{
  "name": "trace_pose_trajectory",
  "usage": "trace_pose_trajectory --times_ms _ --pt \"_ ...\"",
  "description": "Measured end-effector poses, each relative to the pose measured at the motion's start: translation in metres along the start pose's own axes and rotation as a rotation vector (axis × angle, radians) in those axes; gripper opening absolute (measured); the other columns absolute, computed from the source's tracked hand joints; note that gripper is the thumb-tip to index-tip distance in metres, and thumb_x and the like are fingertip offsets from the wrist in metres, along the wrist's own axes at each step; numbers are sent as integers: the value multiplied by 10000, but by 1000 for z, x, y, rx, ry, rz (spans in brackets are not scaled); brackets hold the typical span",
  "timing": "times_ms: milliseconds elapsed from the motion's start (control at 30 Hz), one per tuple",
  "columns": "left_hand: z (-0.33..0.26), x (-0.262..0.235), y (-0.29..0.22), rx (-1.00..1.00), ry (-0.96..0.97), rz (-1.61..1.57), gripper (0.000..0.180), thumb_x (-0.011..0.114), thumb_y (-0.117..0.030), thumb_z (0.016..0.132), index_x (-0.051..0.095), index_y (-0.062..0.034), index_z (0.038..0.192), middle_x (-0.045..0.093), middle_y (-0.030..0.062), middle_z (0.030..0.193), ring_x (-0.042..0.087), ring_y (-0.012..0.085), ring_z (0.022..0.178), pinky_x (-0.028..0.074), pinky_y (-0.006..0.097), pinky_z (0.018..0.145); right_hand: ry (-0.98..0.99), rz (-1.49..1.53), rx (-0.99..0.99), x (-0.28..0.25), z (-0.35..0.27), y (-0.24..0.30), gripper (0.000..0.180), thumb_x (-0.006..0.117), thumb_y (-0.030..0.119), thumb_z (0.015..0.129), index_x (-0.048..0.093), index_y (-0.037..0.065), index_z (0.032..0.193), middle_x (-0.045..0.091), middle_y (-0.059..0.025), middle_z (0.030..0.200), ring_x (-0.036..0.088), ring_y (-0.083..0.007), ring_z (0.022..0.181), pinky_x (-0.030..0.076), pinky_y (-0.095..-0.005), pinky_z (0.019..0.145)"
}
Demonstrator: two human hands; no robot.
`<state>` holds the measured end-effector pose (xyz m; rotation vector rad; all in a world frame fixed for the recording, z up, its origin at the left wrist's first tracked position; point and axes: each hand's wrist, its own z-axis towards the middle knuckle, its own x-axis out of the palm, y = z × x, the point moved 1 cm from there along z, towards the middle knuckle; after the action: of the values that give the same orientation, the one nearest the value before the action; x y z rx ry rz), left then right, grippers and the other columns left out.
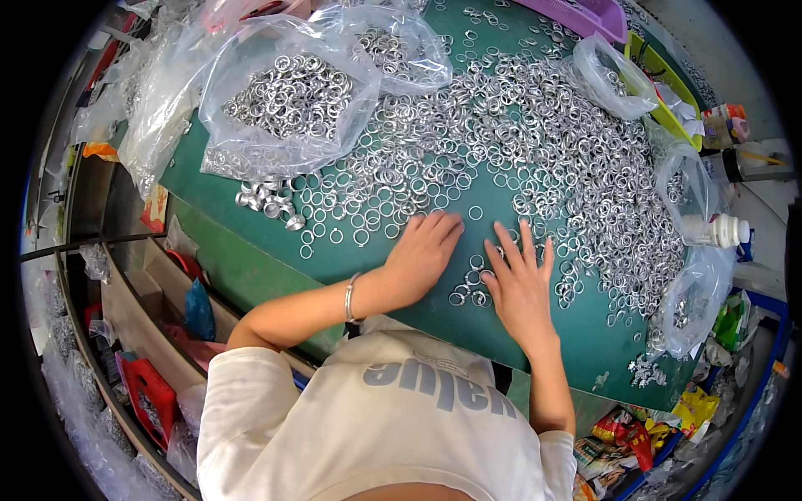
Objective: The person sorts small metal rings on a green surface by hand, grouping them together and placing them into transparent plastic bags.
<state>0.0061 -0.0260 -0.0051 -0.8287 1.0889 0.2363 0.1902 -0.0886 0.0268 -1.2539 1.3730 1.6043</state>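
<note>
Many silver metal rings (585,184) lie spread over a green tabletop (368,275). My left hand (424,255), with a bracelet on its wrist, rests at the near edge of the ring pile, fingers side by side and slightly bent, tips touching the rings. Nothing shows gripped in it. Palm down, my right hand (522,292) has its fingers spread on the table, between a small group of rings (472,288) near its thumb and more rings on its right. A single ring (475,213) lies between the two hands, apart from the pile.
Clear plastic bags (288,100) full of rings stand at the back left. Thicker band rings (267,200) sit beside them. More bags (693,301) line the right edge, near a white bottle (718,230). Purple (585,17) and yellow-green baskets (664,88) stand at the back right.
</note>
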Motion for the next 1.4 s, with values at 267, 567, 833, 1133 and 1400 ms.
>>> trace_pose_trajectory --times_ms 267,567,833,1133,1400 --pt "-2 8 -21 -16 18 -361 592 522 131 702 506 20 1282 474 170 1346 445 349 1263 357 480 1044 -39 64 64 -4 -18 -13 373 644 129 839 624 101 1210 391 -73 1465 264 -345 1406 127 -615 1102" --pt "-13 13 -32 146 299 -457 672 485 174 678 461 17 1332 399 176 1438 334 327 1376 257 488 1151 -70 102 179 -2 -51 -16 372 649 174 836 634 114 1202 383 -85 1474 233 -368 1414 132 -614 1099" --pt "37 18 -26 194 177 -293 732 501 176 655 413 17 1365 376 159 1461 322 333 1383 252 477 1153 -141 35 196 -5 -40 -19 408 668 212 831 614 76 1212 367 -109 1473 229 -375 1411 132 -625 1094" --pt "10 11 -38 188 221 -373 597 525 115 757 463 -11 1338 431 160 1424 374 326 1354 304 476 1123 -236 23 259 -2 -43 -31 439 662 247 839 599 67 1234 374 -116 1467 227 -378 1412 160 -621 1079" --pt "11 15 -29 129 209 -397 560 534 72 801 450 -15 1348 416 160 1438 354 316 1369 277 491 1131 -120 179 210 -1 -63 -19 466 656 241 850 566 68 1273 348 -109 1483 220 -378 1413 178 -627 1073"
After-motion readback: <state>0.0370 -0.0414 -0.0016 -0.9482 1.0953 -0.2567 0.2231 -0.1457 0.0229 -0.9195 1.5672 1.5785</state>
